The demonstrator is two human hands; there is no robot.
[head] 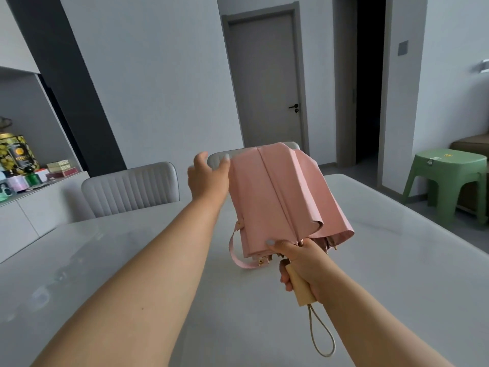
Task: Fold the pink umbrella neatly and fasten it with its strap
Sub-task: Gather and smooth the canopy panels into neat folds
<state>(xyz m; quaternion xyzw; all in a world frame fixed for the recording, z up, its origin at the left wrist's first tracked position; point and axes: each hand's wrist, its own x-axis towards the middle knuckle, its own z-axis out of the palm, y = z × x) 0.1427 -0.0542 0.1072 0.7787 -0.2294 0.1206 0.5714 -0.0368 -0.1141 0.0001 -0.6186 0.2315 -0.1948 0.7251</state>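
A person is holding a collapsed pink umbrella point(280, 200) in the air above the middle of a pale table point(397, 274), its canopy pointing away towards the far edge and a grey chair point(129, 185) there. The right hand point(304, 263) is wrapping its fingers round the wooden handle point(301, 287), with the thumb reaching up to pin the near hems of the folded panels, apparently so the pleats already gathered cannot slip. The left hand point(207, 176) is reaching to the canopy's far left corner, fingers loosely spread and a fingertip touching the fabric edge; whether it is actually pinching the cloth cannot be told. Its position suggests it is smoothing or lining up a panel along its crease. On the right side, several panels are hanging loose and flared, so the folding looks only partly done. The pink strap point(238, 254) is dangling unfastened in a curve below the canopy's near left corner, its snap hanging free, while a cord loop point(321, 335) is trailing from the handle's end. A green stool point(447, 178) is standing beyond the table's right edge.
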